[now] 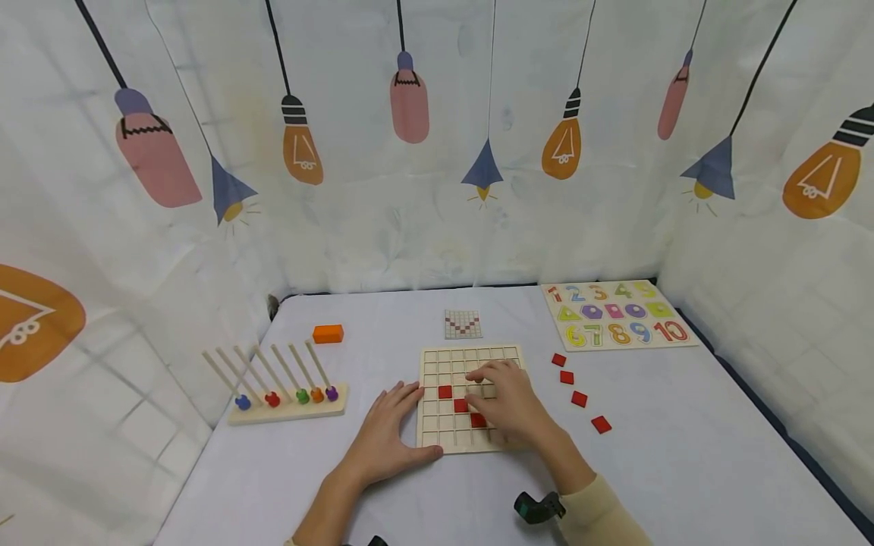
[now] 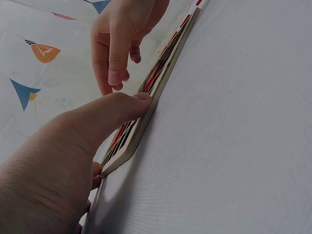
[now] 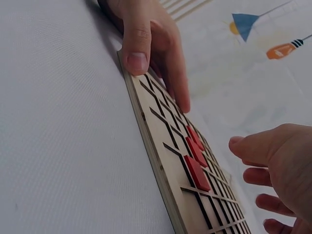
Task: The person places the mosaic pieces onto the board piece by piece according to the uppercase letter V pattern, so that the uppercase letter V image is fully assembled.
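We're prob. mid tile-laying: 3 red tiles (image 1: 460, 406) in the grid board (image 1: 437, 437), mid-desk (image 1: 696, 470); next move likely calls for 1 of 4 loose tiles (image 1: 579, 399) off its right edge. L hand (image 1: 394, 431), fingers spread, steadies its near-left corner; R hand (image 1: 508, 402) looks relaxed, empty. R wrist cam shows R thumb off the board, unclear in head cam

- We see pale, matt wood in the grid board (image 1: 432, 436), its edge layered like plywood.
- The red tiles (image 1: 579, 399) look smooth to us.
- Our tablecloth (image 1: 683, 455) shows a fine weave.
- We find plain, matt wood on the peg rack (image 1: 287, 412).
- The sleeve (image 1: 604, 516) is matt cloth.
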`<state>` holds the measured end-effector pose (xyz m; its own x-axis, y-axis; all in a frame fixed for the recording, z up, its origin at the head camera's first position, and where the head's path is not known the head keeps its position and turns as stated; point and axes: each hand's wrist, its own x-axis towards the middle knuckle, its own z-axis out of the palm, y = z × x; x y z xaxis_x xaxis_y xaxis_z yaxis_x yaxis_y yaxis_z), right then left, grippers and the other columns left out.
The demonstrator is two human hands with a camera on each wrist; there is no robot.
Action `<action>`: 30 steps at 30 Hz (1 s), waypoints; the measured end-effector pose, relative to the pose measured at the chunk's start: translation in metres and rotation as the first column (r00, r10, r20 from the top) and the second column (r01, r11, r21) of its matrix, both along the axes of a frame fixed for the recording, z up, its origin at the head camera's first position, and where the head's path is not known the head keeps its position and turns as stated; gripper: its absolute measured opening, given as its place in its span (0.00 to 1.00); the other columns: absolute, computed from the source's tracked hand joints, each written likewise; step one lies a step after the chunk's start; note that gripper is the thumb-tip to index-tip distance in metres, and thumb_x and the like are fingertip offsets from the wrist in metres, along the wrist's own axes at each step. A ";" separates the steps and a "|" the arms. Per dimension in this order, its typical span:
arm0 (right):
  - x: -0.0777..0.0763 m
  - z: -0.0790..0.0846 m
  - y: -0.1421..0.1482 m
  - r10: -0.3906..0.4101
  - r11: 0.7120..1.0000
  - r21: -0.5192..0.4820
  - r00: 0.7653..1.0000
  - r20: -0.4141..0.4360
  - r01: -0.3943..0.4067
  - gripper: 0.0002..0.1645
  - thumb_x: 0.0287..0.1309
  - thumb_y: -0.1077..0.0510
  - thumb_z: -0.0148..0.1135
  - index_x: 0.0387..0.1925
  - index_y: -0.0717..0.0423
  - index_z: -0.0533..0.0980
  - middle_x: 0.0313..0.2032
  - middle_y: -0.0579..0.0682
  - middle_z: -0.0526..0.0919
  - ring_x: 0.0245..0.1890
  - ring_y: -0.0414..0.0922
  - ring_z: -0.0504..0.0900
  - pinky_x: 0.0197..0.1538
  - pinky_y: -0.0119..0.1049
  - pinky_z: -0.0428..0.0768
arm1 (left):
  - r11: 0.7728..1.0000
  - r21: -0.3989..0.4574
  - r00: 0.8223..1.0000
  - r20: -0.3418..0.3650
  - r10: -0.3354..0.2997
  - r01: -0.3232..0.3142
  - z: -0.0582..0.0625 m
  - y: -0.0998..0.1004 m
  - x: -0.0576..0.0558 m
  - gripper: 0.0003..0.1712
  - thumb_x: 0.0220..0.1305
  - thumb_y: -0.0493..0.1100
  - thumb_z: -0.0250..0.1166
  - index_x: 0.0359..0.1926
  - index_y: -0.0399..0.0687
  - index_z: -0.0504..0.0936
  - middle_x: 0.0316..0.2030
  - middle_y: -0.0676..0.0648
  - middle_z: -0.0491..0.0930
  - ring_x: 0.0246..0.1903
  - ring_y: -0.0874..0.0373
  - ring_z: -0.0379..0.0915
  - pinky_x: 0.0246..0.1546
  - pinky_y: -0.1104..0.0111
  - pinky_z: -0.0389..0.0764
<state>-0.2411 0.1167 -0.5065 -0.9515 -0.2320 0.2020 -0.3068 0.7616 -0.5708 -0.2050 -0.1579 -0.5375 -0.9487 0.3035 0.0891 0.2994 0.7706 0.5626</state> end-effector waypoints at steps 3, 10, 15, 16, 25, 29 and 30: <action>0.001 0.000 0.005 -0.004 1.000 -0.006 1.000 -0.003 0.004 0.21 0.66 0.46 0.80 0.58 0.41 0.89 0.60 0.43 0.88 0.65 0.49 0.76 0.70 0.57 0.78 | 1.000 0.009 1.000 0.000 0.001 -0.001 0.000 0.000 0.000 0.67 0.49 0.81 0.79 0.84 0.59 0.71 0.85 0.55 0.66 0.89 0.47 0.51 0.91 0.42 0.49; 0.005 0.002 0.017 -0.016 0.999 -0.033 1.000 -0.002 0.016 0.20 0.65 0.47 0.81 0.57 0.41 0.90 0.59 0.41 0.88 0.66 0.48 0.75 0.72 0.58 0.76 | 1.000 0.025 1.000 0.001 0.001 -0.001 0.001 0.001 0.001 0.66 0.49 0.80 0.80 0.84 0.59 0.71 0.85 0.56 0.66 0.89 0.48 0.50 0.91 0.42 0.48; 0.010 0.006 0.024 -0.024 0.999 -0.032 1.000 -0.003 0.024 0.20 0.65 0.48 0.81 0.57 0.42 0.90 0.58 0.41 0.89 0.65 0.49 0.76 0.69 0.58 0.77 | 1.000 0.021 1.000 -0.007 0.002 -0.001 0.000 0.001 0.001 0.66 0.49 0.80 0.80 0.83 0.57 0.72 0.85 0.55 0.67 0.89 0.47 0.51 0.91 0.41 0.50; 0.012 0.006 0.026 -0.025 0.999 -0.032 1.000 -0.005 0.025 0.20 0.65 0.48 0.81 0.57 0.43 0.90 0.58 0.42 0.89 0.65 0.49 0.76 0.68 0.58 0.77 | 1.000 0.021 1.000 -0.010 0.001 -0.001 0.000 0.001 0.001 0.66 0.49 0.80 0.80 0.83 0.57 0.72 0.84 0.54 0.67 0.89 0.46 0.52 0.90 0.41 0.50; 0.022 0.008 0.041 -0.065 0.998 -0.022 0.998 0.013 0.065 0.20 0.65 0.47 0.81 0.57 0.40 0.89 0.60 0.42 0.88 0.65 0.47 0.76 0.64 0.54 0.83 | 1.000 0.007 1.000 0.009 0.005 -0.005 0.000 0.000 0.000 0.67 0.48 0.81 0.79 0.84 0.59 0.71 0.85 0.57 0.65 0.89 0.50 0.50 0.91 0.44 0.48; 0.027 0.007 0.050 -0.074 0.997 0.006 0.997 0.012 0.074 0.20 0.65 0.47 0.80 0.58 0.41 0.89 0.60 0.43 0.89 0.65 0.48 0.77 0.65 0.57 0.85 | 1.000 0.018 1.000 0.008 0.003 -0.003 0.000 0.000 0.001 0.67 0.48 0.81 0.79 0.84 0.58 0.71 0.85 0.56 0.66 0.89 0.49 0.50 0.91 0.43 0.48; 0.028 0.008 0.053 -0.077 0.997 0.007 0.997 0.014 0.077 0.21 0.65 0.47 0.80 0.58 0.42 0.89 0.59 0.43 0.89 0.65 0.49 0.77 0.66 0.58 0.84 | 1.000 0.018 1.000 0.008 0.003 -0.003 0.000 0.000 0.001 0.67 0.48 0.81 0.79 0.84 0.58 0.71 0.85 0.56 0.66 0.89 0.49 0.50 0.91 0.43 0.48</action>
<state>-0.2126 0.1692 -0.4987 -0.9693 -0.1589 0.1875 -0.2391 0.7862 -0.5699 -0.2041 -0.1575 -0.5377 -0.9502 0.2991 0.0873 0.2928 0.7611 0.5788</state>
